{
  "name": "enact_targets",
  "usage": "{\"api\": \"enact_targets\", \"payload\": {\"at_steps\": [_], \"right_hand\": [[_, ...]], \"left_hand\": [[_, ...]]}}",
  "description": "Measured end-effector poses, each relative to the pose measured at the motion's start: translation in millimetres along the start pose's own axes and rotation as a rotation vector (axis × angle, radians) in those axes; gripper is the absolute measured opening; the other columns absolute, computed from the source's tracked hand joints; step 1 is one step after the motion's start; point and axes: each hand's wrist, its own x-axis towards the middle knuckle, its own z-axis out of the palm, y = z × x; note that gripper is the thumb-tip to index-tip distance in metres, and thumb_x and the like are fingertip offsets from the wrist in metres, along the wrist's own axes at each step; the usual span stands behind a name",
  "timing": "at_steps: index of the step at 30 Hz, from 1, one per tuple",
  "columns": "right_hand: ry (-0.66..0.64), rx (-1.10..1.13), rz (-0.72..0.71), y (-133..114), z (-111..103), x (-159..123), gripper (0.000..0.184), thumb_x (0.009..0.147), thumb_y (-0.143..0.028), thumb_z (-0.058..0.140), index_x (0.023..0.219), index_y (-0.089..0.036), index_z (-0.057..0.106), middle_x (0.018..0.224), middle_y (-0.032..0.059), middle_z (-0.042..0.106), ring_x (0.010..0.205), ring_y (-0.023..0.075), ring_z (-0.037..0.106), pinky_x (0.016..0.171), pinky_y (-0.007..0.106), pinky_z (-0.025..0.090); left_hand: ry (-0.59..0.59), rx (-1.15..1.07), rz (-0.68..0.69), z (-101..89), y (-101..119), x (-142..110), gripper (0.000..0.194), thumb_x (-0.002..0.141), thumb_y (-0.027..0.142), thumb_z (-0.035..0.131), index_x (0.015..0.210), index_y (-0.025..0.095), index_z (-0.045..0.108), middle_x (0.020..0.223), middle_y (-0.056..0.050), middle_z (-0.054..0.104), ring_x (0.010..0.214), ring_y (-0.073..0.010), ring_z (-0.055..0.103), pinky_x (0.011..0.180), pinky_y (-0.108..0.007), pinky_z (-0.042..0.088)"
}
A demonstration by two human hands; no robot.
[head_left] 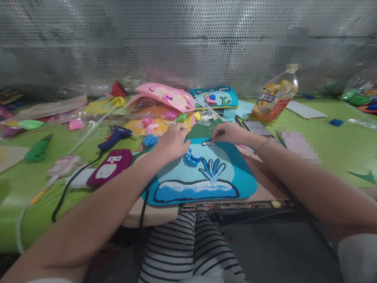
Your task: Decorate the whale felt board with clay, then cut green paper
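Note:
A blue felt board (235, 173) with a white wave, a blue splash shape and small blue pieces lies in front of me on a brown card. My left hand (171, 142) rests curled on its far left edge, fingers closed next to the small blue pieces. My right hand (228, 133) is at the far edge, fingertips pinched on a small white piece (207, 143) lying on the board. A thin bracelet sits on my right wrist.
A blue glue gun (115, 137) and a purple power strip (109, 166) lie left of the board, with a black cable. Pink and blue felt boards (167, 96) and small coloured pieces lie beyond. A plastic bottle (275, 98) leans at the right. A perforated metal screen stands behind.

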Motion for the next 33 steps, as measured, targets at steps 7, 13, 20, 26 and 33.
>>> {"api": "enact_targets", "payload": {"at_steps": [7,13,20,26,33], "right_hand": [[0.000,-0.009,0.005,-1.6,-0.4,-0.6,0.008,0.071,-0.024,0.062,0.074,-0.019,0.067,0.073,0.0006,0.069,0.069,0.0152,0.062,0.060,0.025,0.043],[-0.005,-0.019,0.007,-1.4,-0.6,-0.4,0.009,0.071,-0.025,0.062,0.075,-0.019,0.067,0.072,-0.0005,0.069,0.068,0.0140,0.061,0.058,0.023,0.043],[-0.015,-0.013,-0.003,-1.1,-2.2,-1.2,0.011,0.071,-0.027,0.063,0.075,-0.018,0.068,0.073,0.0007,0.070,0.069,0.0149,0.062,0.061,0.023,0.044],[-0.024,-0.003,0.009,0.3,-3.4,-0.7,0.012,0.068,-0.027,0.065,0.075,-0.018,0.068,0.077,0.0012,0.071,0.072,0.0153,0.063,0.063,0.023,0.047],[-0.093,-0.026,0.028,-4.7,-9.6,-4.1,0.013,0.069,-0.024,0.064,0.079,-0.018,0.068,0.076,0.0005,0.070,0.071,0.0148,0.063,0.064,0.023,0.046]], "left_hand": [[0.001,0.025,0.004,0.2,-0.2,0.0,0.032,0.086,0.028,0.054,0.110,0.010,0.062,0.116,-0.015,0.055,0.114,-0.0290,0.047,0.098,-0.040,0.042],[-0.007,0.024,0.008,-0.2,-0.1,0.5,0.032,0.086,0.029,0.055,0.111,0.009,0.062,0.116,-0.015,0.055,0.114,-0.0292,0.047,0.098,-0.041,0.042],[-0.002,0.016,-0.001,-0.6,0.4,0.1,0.031,0.086,0.029,0.056,0.110,0.010,0.062,0.115,-0.014,0.055,0.114,-0.0286,0.047,0.098,-0.040,0.042],[-0.007,0.016,0.002,-0.3,0.3,-0.2,0.031,0.086,0.029,0.056,0.110,0.010,0.061,0.116,-0.014,0.055,0.114,-0.0289,0.047,0.098,-0.041,0.042],[-0.001,0.021,0.007,0.7,-0.5,0.2,0.029,0.086,0.029,0.055,0.108,0.011,0.062,0.115,-0.013,0.055,0.113,-0.0284,0.047,0.098,-0.040,0.041]]}}
